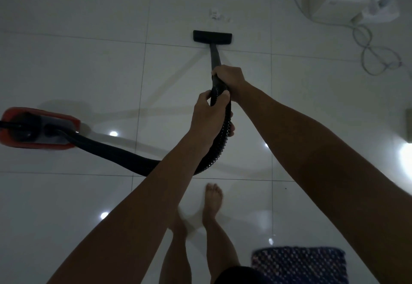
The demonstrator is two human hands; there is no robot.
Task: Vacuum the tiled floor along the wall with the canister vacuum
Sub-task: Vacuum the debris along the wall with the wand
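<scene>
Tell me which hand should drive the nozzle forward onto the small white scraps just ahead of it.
Probably the right hand. It grips the rigid wand nearest the floor nozzle, in line with the white scraps. The left hand holds lower, on the flexible ribbed hose, which would likely bend rather than push.

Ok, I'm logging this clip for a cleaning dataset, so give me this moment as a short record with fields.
activity: vacuuming tiled floor
left hand: grips ribbed hose just below the wand
right hand: grips wand
floor nozzle: flat on a tile, pointing ahead
canister: red, far left, hose attached
debris: small white bits just beyond the nozzle
cables: looped on floor, upper right
mat: dark patterned, lower right
</scene>
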